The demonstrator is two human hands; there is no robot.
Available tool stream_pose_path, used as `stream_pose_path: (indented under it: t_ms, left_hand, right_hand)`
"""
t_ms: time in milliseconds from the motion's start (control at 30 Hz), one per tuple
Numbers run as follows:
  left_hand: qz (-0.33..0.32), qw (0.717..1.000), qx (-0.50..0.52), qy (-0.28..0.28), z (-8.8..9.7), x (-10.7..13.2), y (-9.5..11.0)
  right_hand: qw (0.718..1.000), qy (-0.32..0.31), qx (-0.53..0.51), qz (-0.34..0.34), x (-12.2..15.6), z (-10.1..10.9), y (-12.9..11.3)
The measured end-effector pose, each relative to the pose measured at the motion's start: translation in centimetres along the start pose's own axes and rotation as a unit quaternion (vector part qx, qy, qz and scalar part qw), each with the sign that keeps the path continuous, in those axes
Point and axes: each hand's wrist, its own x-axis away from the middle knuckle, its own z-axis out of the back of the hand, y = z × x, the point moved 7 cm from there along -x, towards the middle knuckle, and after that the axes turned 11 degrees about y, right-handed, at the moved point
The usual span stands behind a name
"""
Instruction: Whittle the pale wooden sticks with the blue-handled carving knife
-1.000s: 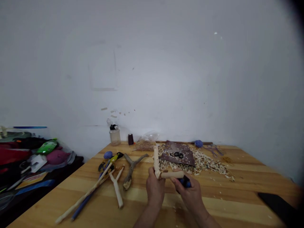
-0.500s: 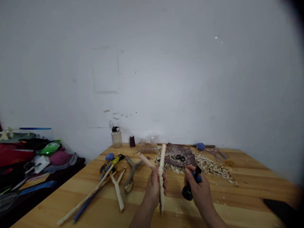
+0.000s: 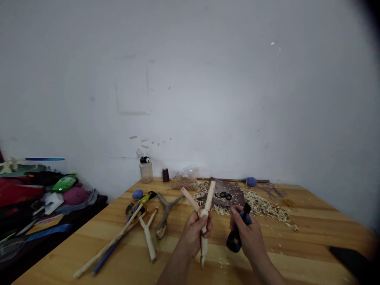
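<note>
So the left hand has its grip wrapped around a pale, peeled Y-shaped wooden stick, right about where it forks. It's up off the bench, prongs pointing away and the stem hanging below the fist. The right hand is closed on a chunky black-and-blue hand tool, well apart from the wood, so nothing's being cut at this instant. Can't tell exactly what tool it is.

Progress-wise, I'd call the stripping on this one pretty much done: prongs and stem look bare and fairly smooth. The stem's bottom end has a darker bit, could be leftover bark or just shadow, so maybe some tidying left there.

On the left, a smaller pale peeled wooden fork lies stripped too, while the grey-brown forked branch beside it has its bark on, so I'd count that as not started. The big spread of pale wood shavings says plenty of whittling's done.
</note>
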Motion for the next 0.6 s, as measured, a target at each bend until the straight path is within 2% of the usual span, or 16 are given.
stream_pose_path:
  t_ms: [200, 367, 467, 600]
  left_hand:
    - [0.040, 0.995, -0.021, 0.084, 1.5, -1.2, -0.9]
    - [0.049, 0.990, 0.028, 0.130, 2.9, -1.8, -0.8]
    - [0.035, 0.987, 0.067, 0.142, 3.1, -1.8, -0.2]
    - [0.054, 0.985, 0.121, 0.114, 2.8, -1.7, 0.3]
  right_hand:
    - [1.000, -0.006, 0.028, -0.012, -0.3, -0.2, 0.7]
    - [0.999, -0.011, 0.051, -0.002, -0.7, -0.3, 1.7]
    - [0.998, -0.029, 0.050, 0.003, -0.9, -0.4, 2.8]
    - [0.995, -0.094, 0.017, -0.011, -0.8, -1.2, 4.1]
